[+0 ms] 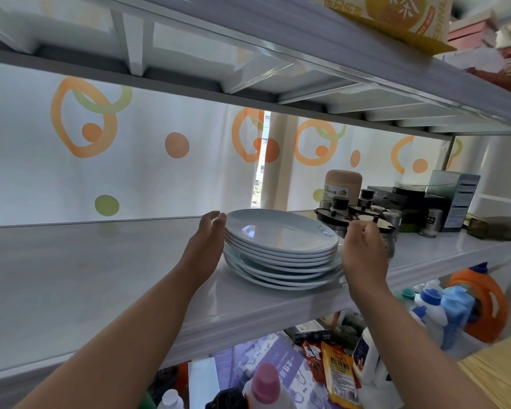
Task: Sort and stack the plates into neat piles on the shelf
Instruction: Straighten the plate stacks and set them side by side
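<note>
**plate stack boxed in on the right, room on the left**

one plate stack [281, 249] on the white shelf [86, 276]: smaller plates on top, wider ones under, rims roughly lined up. the bottom rim sits close to the shelf's front lip.

left hand [208, 240]: fingers straight and together, flat against the left edge of the upper plates. not wrapped round anything.

right hand [363, 249]: just beside the stack's right rim, back of the hand towards me, fingers curled in. i can't tell if it grips or even touches anything.

edges and room:
- to the left of the stack i see a long run of shelf board, back to the curtain [130, 160].
- right is tight. black-lidded condiment jars [340, 208] stand just behind the right hand and near the plate rims. a beige canister [342, 184] is behind them and dark boxes [460, 199] are further right.
- overhead, the ribbed underside of the upper shelf [248, 54] hangs well above the top plate.

room: the curtain is white with orange and green rings and dots. daylight shows through a gap in it behind the stack. on the level below are an orange detergent jug [481, 302], snack packets [337, 376] and a pink-capped bottle [267, 382]. a yellow carton [396, 16] is on the upper shelf.
</note>
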